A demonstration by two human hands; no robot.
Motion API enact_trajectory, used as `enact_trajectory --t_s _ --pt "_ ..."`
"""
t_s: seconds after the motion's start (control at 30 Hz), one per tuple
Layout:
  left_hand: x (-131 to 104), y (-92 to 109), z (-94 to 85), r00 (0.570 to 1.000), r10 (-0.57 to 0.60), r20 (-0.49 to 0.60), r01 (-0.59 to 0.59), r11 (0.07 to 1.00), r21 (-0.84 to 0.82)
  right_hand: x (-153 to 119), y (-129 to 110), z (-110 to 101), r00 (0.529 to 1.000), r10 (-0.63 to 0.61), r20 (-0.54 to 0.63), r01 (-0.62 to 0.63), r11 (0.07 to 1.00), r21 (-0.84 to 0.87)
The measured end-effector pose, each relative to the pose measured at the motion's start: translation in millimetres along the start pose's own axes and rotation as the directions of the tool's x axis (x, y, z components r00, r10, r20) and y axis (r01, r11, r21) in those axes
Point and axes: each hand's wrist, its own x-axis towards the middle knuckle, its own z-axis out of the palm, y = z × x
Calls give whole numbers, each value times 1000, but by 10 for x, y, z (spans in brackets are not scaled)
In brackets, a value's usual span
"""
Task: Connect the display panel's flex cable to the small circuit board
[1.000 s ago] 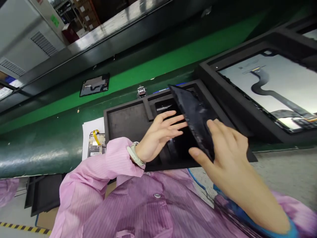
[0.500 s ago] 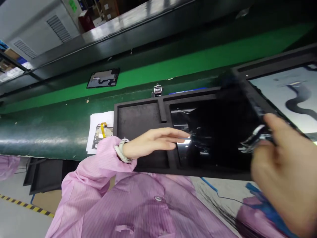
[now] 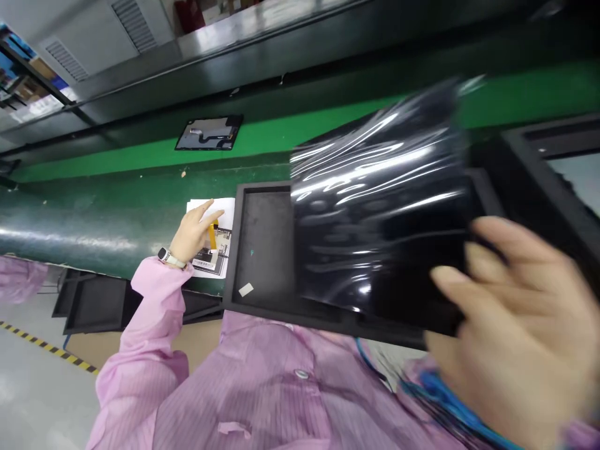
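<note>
The left hand (image 3: 189, 233) has moved from above the tray (image 3: 263, 237) since the earlier frame. The film (image 3: 375, 206) is raised over the tray; the blurred right hand (image 3: 520, 312) seems to pinch its right edge. The left, fingers parted, is over the paper (image 3: 227, 209) and board (image 3: 219, 253).

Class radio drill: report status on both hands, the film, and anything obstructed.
Left hand at ribbon-cabled circuit assembly. Right hand, blurred, holding glossy film. Film hides part of black tray.

The film (image 3: 375, 219) looks glossy, rippled plastic; the tray (image 3: 265, 237), matt foam; the near smock (image 3: 276, 387), cloth; the left sheet (image 3: 229, 212), paper.
</note>
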Motion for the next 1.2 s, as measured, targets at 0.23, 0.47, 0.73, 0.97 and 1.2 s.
enact_trajectory --t_s 0.23,0.47,0.73,0.97,1.2 --pt "104 -24 241 971 -211 -113 134 870 -475 -189 354 772 877 283 388 -347 932 104" --pt "209 21 380 885 -443 -146 269 739 -617 -181 380 675 906 104 411 -140 988 58" --pt "211 21 399 864 -439 -247 236 786 -571 -316 -388 777 693 -298 657 679 575 -457" --pt "201 11 405 853 -474 -220 257 746 -614 -1093 -280 1452 473 -168 865 880 144 -453" --pt "220 25 393 842 -444 -306 187 773 -606 -1259 198 1722 388 11 922 889 259 -377"
